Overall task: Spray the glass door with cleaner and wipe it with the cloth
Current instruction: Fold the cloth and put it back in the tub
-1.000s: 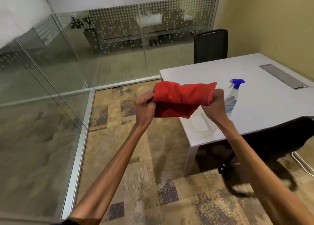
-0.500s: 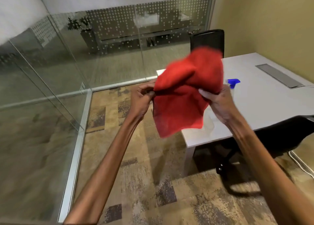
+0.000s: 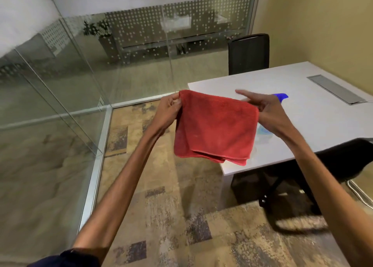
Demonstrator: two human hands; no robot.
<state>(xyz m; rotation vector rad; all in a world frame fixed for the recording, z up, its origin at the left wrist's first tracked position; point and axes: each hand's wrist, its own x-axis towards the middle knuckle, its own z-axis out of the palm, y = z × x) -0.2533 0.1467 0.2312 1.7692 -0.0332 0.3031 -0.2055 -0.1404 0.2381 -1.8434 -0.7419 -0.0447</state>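
Observation:
A red cloth (image 3: 215, 128), folded into a square, hangs in the air between my hands. My left hand (image 3: 166, 113) pinches its upper left corner. My right hand (image 3: 266, 110) holds its upper right edge, with some fingers stretched out. Behind the cloth and my right hand stands the spray bottle (image 3: 279, 95) on the white table (image 3: 323, 115); only its blue nozzle and part of its clear body show. The glass wall and door (image 3: 50, 89) fill the left side and the back of the view.
A black chair (image 3: 249, 53) stands at the table's far end, and another black chair (image 3: 347, 159) is pushed in at its near side. A grey cable hatch (image 3: 336, 89) is set in the tabletop. Patterned carpet (image 3: 161, 216) covers the floor below my arms.
One second ago the cloth was bunched in both hands; then it was flipped up and shaken. Now it hangs flat as a folded square, held at its top corners.

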